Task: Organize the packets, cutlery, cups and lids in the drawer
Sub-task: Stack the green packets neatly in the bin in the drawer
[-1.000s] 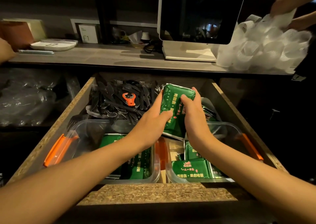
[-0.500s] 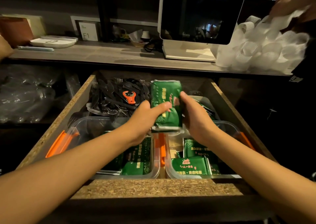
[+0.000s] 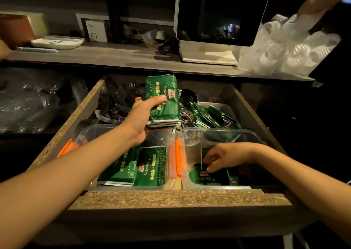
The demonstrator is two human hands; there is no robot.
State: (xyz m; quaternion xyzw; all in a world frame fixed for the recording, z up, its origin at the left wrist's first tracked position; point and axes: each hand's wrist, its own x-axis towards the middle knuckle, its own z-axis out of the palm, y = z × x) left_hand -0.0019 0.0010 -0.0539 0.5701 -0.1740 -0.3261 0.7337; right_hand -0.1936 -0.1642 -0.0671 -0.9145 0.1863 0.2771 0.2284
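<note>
Left hand [image 3: 141, 118] grips packet stack [image 3: 163, 100]; right hand [image 3: 221, 158] pinches packet [image 3: 210, 175].

The scene was dimly and warmly lit, with the corners lost in near-black shadow. Glare was thrown off the translucent white plastic cups [image 3: 296, 47] at upper right, which were smeared by motion blur. Faint reflections were seen in the dark glossy monitor screen [image 3: 218, 13]. Straight edges were bowed by wide-angle distortion, and the forearms were stretched.
</note>
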